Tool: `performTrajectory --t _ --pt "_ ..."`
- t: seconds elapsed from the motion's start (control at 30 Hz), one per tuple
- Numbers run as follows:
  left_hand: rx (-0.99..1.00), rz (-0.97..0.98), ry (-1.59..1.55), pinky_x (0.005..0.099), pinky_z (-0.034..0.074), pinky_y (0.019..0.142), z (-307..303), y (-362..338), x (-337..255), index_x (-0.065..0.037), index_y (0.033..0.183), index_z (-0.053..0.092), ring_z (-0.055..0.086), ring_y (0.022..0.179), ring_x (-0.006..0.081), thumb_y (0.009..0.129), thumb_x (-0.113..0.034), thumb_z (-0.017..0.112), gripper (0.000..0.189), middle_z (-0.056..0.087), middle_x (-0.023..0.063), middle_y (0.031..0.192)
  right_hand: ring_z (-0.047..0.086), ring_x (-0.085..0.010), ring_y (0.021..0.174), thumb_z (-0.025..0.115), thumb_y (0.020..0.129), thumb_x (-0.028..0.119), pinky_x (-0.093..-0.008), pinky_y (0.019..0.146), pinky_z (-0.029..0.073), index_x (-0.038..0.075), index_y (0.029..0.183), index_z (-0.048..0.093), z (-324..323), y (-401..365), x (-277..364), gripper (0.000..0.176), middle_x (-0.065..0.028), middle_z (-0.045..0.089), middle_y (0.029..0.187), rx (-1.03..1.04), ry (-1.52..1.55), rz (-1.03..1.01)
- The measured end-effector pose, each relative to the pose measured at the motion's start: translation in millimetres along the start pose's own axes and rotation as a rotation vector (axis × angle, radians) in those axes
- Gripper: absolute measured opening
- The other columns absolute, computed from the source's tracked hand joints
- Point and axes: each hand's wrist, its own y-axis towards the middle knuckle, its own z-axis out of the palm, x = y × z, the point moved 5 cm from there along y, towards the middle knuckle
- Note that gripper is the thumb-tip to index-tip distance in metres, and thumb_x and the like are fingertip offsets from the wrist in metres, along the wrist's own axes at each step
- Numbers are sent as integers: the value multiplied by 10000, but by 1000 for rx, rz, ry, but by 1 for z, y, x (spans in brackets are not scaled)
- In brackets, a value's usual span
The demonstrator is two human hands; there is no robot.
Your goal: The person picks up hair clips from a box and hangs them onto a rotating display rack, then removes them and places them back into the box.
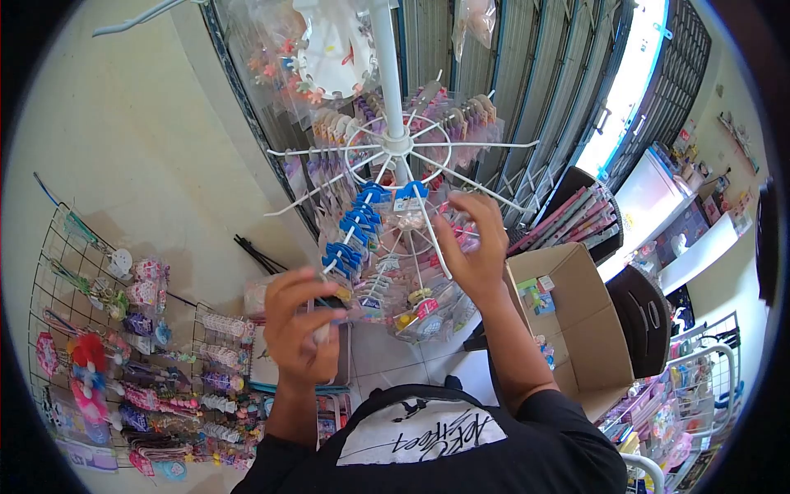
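Observation:
A white rotating rack [397,144] with long spokes stands in front of me. Blue-topped packets [350,235] hang in a row on one lower spoke, and a single blue-topped packet [409,194] hangs on the spoke beside it. My right hand [473,243] is just right of that spoke, its thumb and fingers apart, with nothing seen in it. My left hand [303,325] is raised below and left of the blue row, blurred by motion. Its fingers are curled, and whether something small is between them cannot be made out.
An open cardboard box [580,329] stands at my right, beside a dark basket of rolled items [576,218]. A wire grid [148,370] with hanging accessories is on the left wall. A folding metal gate [527,90] rises behind the rack.

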Motion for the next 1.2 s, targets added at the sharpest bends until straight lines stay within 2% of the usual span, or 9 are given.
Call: performTrajectory --t 0.1,0.27,0.53,0.63,0.73,0.83,0.9,1.03,1.2 --pt "-4 -14 -101 405 478 803 -3 -15 -22 -83 893 721 611 906 273 759 -115 684 143 695 82 977 631 -240 847 744 847 94 -318 757 479 7 1044 638 -24 -39 2 240 -130 678 983 151 158 137" --pt "168 -12 -223 368 457 747 46 -16 -42 -102 978 757 589 847 248 737 -99 727 243 683 53 973 644 -266 867 731 865 105 -366 764 507 -4 1032 636 -41 -48 51 221 -154 676 942 477 655 55" --pt "227 -92 -265 360 453 740 88 -14 -53 -99 975 761 579 836 241 733 -65 738 246 675 64 978 638 -254 819 711 850 17 -368 732 498 -18 986 633 -61 -57 35 161 -164 670 905 362 679 123" --pt "256 -130 -245 376 434 714 96 -16 -53 -73 949 739 552 806 237 829 -159 676 161 665 85 954 626 -235 793 707 852 11 -350 717 483 -19 956 628 -69 -58 27 134 -160 666 891 321 697 184" --pt "186 -43 -147 380 434 733 83 -17 -47 -69 974 714 546 835 237 858 -175 651 169 652 124 1011 630 -222 770 715 855 9 -332 715 477 -13 917 644 -72 -53 19 97 -142 672 865 293 660 263" --pt "-78 176 133 361 454 758 54 -13 -39 -91 1084 685 570 925 250 829 -161 693 265 616 128 1155 639 -211 762 723 860 10 -321 711 479 -6 879 666 -69 -40 21 62 -122 682 846 291 646 322" --pt "-266 91 270 365 456 809 39 -2 -26 -52 1164 608 573 974 277 859 -123 655 317 586 158 1198 593 -187 750 704 867 1 -300 689 439 -19 882 635 -61 -32 23 73 -145 665 849 316 691 287" --pt "-173 -141 269 399 421 938 29 -3 -1 10 1256 515 572 1082 287 928 -141 577 367 599 191 1167 593 -179 747 705 863 -7 -295 681 433 -22 865 642 -48 -29 32 65 -137 666 839 335 712 324" --pt "-223 -262 -154 364 494 934 34 -11 16 16 1193 540 639 1030 237 933 20 560 261 643 187 1112 575 -152 734 688 883 23 -290 673 423 -31 838 639 -38 -37 32 85 -117 653 808 341 638 418"
